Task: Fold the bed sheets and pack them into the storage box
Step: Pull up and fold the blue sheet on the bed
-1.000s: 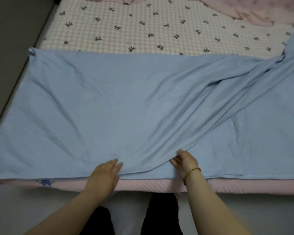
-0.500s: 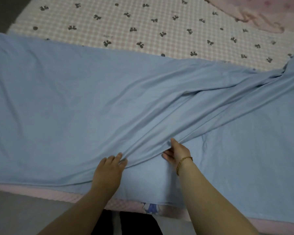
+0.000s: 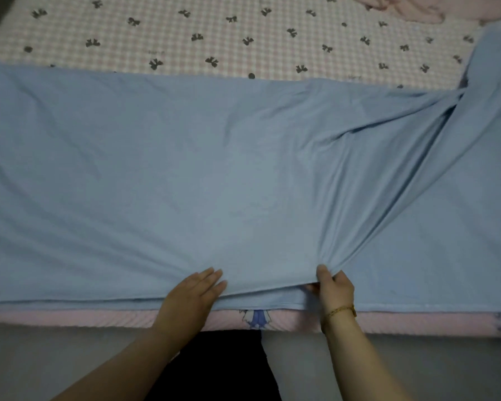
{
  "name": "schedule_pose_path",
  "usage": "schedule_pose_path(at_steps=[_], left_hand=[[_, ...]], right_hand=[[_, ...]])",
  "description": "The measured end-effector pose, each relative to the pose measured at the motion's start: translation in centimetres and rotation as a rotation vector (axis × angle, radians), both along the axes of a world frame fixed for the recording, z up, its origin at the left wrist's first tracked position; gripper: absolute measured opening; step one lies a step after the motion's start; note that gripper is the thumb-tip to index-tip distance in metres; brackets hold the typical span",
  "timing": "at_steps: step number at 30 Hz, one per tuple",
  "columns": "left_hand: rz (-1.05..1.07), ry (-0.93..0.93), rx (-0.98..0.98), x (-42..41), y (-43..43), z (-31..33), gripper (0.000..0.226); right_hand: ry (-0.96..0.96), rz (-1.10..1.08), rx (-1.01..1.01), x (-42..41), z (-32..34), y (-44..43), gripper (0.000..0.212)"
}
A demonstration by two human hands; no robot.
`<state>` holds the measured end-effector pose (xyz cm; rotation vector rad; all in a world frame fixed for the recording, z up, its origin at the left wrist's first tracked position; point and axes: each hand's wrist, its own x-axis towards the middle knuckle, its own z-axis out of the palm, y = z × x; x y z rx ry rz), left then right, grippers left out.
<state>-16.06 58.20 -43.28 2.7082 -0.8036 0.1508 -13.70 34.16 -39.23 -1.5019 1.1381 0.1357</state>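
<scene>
— Where was the sheet [image 3: 185, 183]?
— It was spread across the bed [image 3: 243, 30], its near edge pinched in the right grip [image 3: 334, 287] and pressed flat under the open left grip [image 3: 191, 296].
— How should it be smoothed?
— The diagonal creases should probably be pulled out sideways before any fold is made.

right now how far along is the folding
The blue sheet lies doubled on the bed, two layers showing at its near edge. The right hand pinches the upper layer while the left hand presses it flat; creases show at right. Further folds and packing remain; no box in view.
</scene>
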Motion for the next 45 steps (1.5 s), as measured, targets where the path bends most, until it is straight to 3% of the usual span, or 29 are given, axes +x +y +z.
schedule_pose_path(at_steps=[6,18,25,29,31,32,33,36,38,40,42,45], left_hand=[[-0.03,0.119,0.124,-0.8,0.0,-2.2,0.038],[0.004,0.183,0.106,-0.4,-4.1,-0.1,0.047],[0.084,0.055,0.011,4.1,-14.9,0.9,0.045],[0.137,0.045,-0.022,4.8,-22.6,-0.5,0.044],[0.202,0.035,-0.025,5.2,-26.3,-1.4,0.048],[0.251,0.032,-0.02,5.4,-28.0,-1.9,0.056],[0.278,0.052,-0.005,5.5,-28.7,-1.6,0.059],[0.31,0.077,0.039,5.5,-31.9,-1.5,0.044],[0.342,0.08,0.025,5.8,-32.7,-1.3,0.038],[0.332,0.039,-0.03,5.9,-32.7,-1.4,0.038],[0.298,-0.022,-0.088,5.7,-32.7,-1.3,0.057],[0.245,-0.073,-0.135,4.6,-32.6,-0.9,0.072]], right_hand=[[0.084,-0.133,0.25,-2.2,-1.3,0.6,0.027],[0.095,-0.071,0.204,-0.2,0.6,-3.5,0.027],[0.11,0.062,0.211,5.0,1.6,-12.6,0.025],[0.253,0.188,0.125,8.5,0.8,-17.9,0.025],[0.279,0.264,0.038,10.5,0.6,-20.3,0.014],[0.269,0.296,-0.006,11.4,0.6,-21.4,0.016],[0.255,0.311,-0.054,12.1,0.7,-21.7,0.032],[0.24,0.431,-0.125,13.6,0.5,-23.0,0.078],[0.255,0.529,-0.158,14.1,0.0,-23.0,0.09],[0.302,0.608,-0.224,14.2,-0.4,-22.8,0.093],[0.312,0.647,-0.304,14.1,-0.7,-23.0,0.09],[0.268,0.556,-0.305,13.6,-1.1,-24.8,0.076]])
